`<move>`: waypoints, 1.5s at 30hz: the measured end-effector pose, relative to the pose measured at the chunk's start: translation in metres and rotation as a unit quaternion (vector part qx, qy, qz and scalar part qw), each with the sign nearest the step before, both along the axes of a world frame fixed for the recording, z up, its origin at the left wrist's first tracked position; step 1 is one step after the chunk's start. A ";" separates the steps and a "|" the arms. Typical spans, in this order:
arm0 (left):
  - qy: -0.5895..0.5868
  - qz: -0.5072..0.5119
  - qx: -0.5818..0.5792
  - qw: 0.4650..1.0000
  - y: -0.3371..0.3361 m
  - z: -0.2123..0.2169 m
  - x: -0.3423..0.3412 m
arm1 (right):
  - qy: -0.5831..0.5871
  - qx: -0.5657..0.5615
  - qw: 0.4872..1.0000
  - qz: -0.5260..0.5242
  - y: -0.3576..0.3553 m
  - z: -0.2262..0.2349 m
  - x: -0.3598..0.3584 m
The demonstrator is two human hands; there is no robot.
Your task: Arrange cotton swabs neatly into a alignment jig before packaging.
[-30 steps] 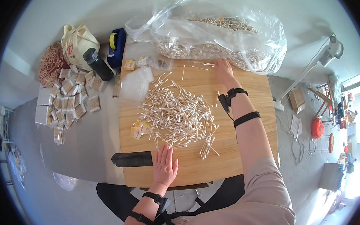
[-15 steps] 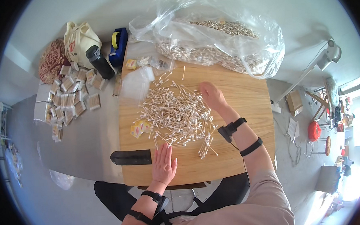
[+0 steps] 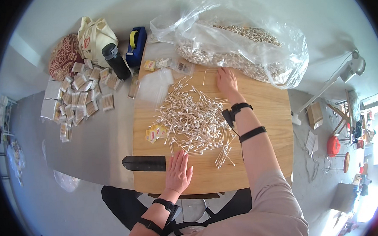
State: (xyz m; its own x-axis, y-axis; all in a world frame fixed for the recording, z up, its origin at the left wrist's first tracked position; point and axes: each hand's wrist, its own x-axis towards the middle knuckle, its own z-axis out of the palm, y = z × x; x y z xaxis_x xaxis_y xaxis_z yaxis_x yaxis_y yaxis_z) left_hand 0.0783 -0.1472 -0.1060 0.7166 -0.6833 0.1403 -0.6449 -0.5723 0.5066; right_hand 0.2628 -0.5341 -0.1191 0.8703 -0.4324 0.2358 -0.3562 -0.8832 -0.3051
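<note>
A loose heap of cotton swabs (image 3: 193, 117) lies on the wooden tabletop (image 3: 267, 135), with a small bunch of swabs (image 3: 224, 155) fanned out at its near right. My left hand (image 3: 179, 172) rests flat at the heap's near edge, fingers stretched and touching the closest swabs. Beyond the heap, my right hand (image 3: 227, 81) lies on the wood just short of the big clear bag (image 3: 237, 51) full of swabs. Its fingers point away from me, slightly apart, and I see nothing in them. One single swab (image 3: 204, 77) lies to its left.
Left of my left hand lies a black curved strip (image 3: 144, 163). Clear pouches (image 3: 155, 85) and yellow cards (image 3: 154, 133) flank the heap. Packed swab bundles (image 3: 81, 98), a dark bottle (image 3: 116, 62), a blue tape dispenser (image 3: 136, 47) and a cloth bag (image 3: 97, 39) stand farther left.
My right hand has moved from the heap's right side farther away, toward the clear bag, its fingers straightening. My left hand stays flat by the heap. The whole view has shifted slightly.
</note>
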 end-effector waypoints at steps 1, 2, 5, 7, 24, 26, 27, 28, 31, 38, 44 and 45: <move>0.002 -0.001 -0.001 1.000 0.000 -0.001 0.000 | 0.002 -0.003 1.000 0.001 0.005 0.003 -0.008; 0.005 -0.002 -0.003 1.000 -0.001 -0.002 -0.001 | -0.003 0.004 1.000 0.027 0.010 0.003 -0.018; 0.007 0.003 -0.007 1.000 0.000 -0.002 0.001 | 0.018 0.051 0.994 0.092 0.018 0.014 -0.038; 0.007 0.004 -0.006 1.000 0.003 -0.001 0.002 | 0.044 0.090 0.987 0.127 0.019 0.020 -0.040; 0.013 0.001 -0.001 1.000 0.004 0.001 0.001 | -0.004 0.042 0.999 -0.025 -0.027 0.039 0.053; 0.012 -0.003 -0.005 1.000 0.002 0.002 0.002 | -0.011 0.038 0.999 -0.021 -0.045 0.040 0.059; 0.013 -0.002 -0.006 1.000 0.001 0.002 0.003 | -0.020 0.035 0.999 -0.018 -0.050 0.038 0.060; 0.012 -0.004 -0.011 1.000 0.000 0.002 0.002 | -0.018 0.035 0.999 -0.018 -0.051 0.033 0.059; 0.014 -0.007 -0.020 1.000 -0.002 0.003 0.002 | 0.008 0.041 0.999 -0.016 -0.048 0.020 0.049; 0.011 0.001 -0.022 1.000 -0.001 0.004 0.003 | -0.069 0.099 0.980 0.155 0.040 0.005 -0.049; 0.000 0.006 -0.030 1.000 0.001 0.002 0.003 | -0.014 0.184 0.966 0.180 0.091 0.055 -0.046; -0.002 0.006 -0.032 0.999 -0.001 0.001 0.003 | -0.030 0.151 0.963 0.221 0.099 0.056 -0.032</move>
State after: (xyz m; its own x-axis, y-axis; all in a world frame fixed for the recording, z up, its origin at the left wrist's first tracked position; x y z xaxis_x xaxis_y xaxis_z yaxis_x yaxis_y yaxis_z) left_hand 0.0812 -0.1486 -0.1048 0.7233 -0.6648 0.1868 -0.6411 -0.5460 0.5393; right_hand 0.2313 -0.4354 -0.0635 0.9737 -0.0799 0.2135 0.0608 -0.8119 -0.5807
